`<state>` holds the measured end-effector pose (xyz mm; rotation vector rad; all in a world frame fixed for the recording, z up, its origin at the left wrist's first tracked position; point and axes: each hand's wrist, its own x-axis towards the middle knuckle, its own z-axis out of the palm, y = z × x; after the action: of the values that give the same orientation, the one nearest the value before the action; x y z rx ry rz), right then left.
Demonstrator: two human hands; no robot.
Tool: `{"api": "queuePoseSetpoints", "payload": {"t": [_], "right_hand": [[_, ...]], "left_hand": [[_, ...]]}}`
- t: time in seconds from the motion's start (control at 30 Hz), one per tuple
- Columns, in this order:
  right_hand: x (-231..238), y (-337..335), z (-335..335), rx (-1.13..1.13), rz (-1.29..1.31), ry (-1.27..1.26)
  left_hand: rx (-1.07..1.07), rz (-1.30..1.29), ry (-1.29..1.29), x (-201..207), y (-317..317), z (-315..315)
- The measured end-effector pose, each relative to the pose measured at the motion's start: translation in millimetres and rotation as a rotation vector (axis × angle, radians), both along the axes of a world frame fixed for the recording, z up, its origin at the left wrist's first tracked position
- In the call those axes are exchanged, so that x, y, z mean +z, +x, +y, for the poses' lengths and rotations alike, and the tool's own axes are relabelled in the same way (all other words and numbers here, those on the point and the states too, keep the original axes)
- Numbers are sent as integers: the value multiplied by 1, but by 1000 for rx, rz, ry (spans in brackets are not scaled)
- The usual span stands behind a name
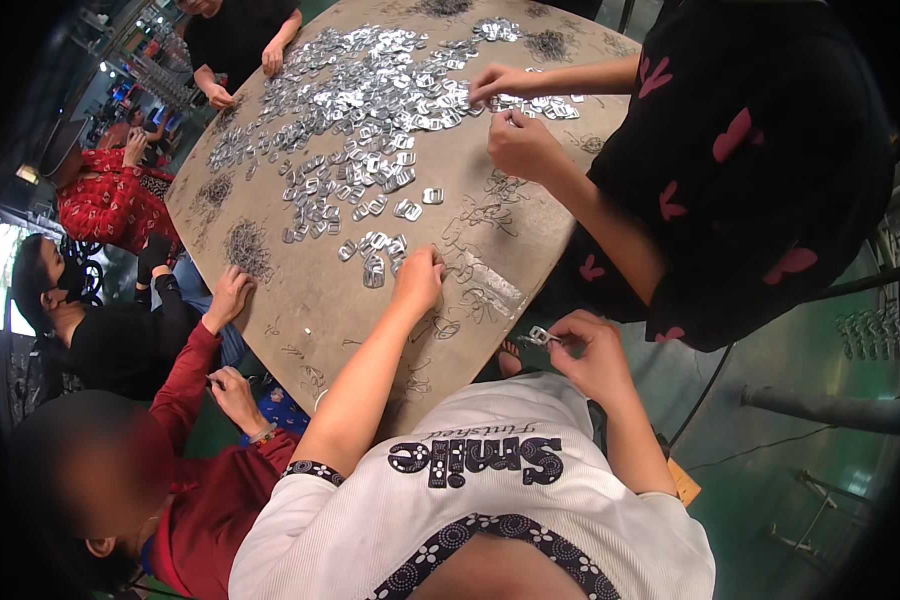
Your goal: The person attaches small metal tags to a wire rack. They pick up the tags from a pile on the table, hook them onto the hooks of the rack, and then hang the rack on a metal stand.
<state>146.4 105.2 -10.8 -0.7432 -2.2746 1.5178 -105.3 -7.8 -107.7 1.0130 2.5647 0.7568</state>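
Note:
My right hand (594, 362) pinches a small silver metal buckle (538, 336) between thumb and fingers, just off the table's near right edge. My left hand (419, 282) rests over the table with its fingers curled together. Whatever its fingertips hold, if anything, is too small to make out. Beside that hand lies a small group of loose silver buckles (374, 271). Thin dark bent wire pieces (487, 298) are scattered on its right side.
A large heap of silver buckles (370, 95) covers the far part of the brown table (300, 290). Dark piles of wire pieces (248, 250) lie along its left. Co-workers sit or stand around it; one in black (750, 180) works close on my right, another in red (205, 480) on my left.

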Motion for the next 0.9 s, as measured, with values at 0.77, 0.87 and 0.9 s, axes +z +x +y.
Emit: {"api": "queuePoseSetpoints", "payload": {"t": [0.77,0.87,0.9], "right_hand": [[-13,-9,-15,75,45,-48],[-15,-7,-15,58,55,-63],[-15,-7,-15,56,58,-68]], "left_hand": [[-354,-629,444,89,97,-26],[-326,-715,483,90,100,-20],[-344,-639,460,90,99,-19]]}}
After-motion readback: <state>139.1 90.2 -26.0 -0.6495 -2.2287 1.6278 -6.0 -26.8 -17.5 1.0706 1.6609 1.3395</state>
